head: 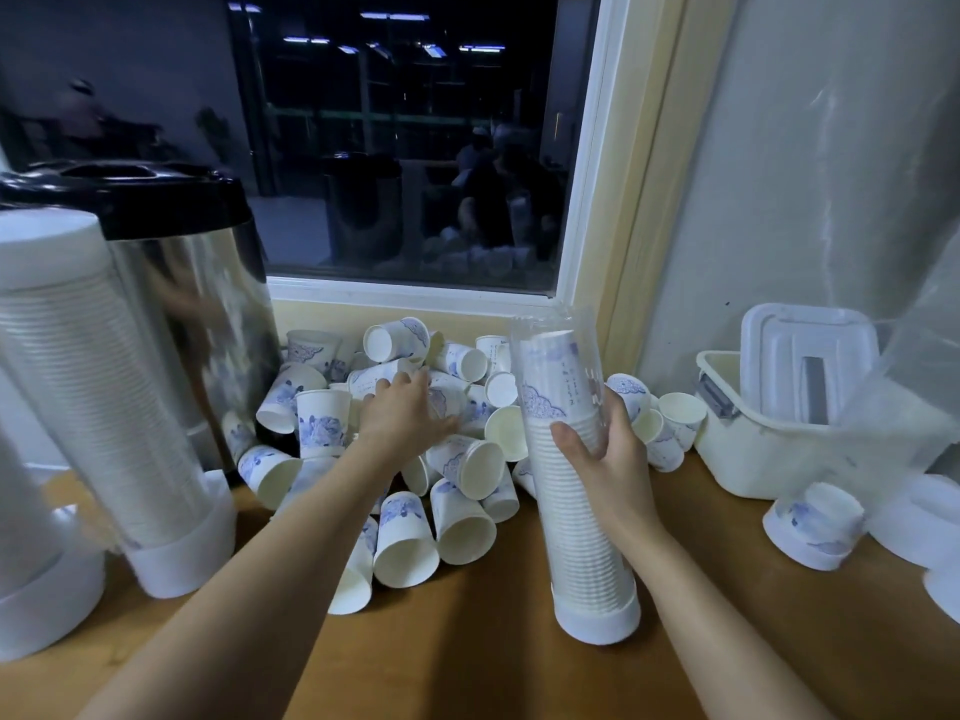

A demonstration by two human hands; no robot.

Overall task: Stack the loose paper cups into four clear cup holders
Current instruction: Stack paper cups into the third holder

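While the right hand [608, 449] grips the clear cup holder [582, 537] centre-right, the left hand [405, 413] is down in the loose paper cups [410, 543] heaped mid-frame, fingers over one cup. It's blurred, so can't tell if it's gripped. Holder stands on the wooden surface [467, 657], nearly full of stacked cups. Two filled holders [104, 407] sit at left edge.

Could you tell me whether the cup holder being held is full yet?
Not quite: the stacked cups stop below the open top of the cup holder.
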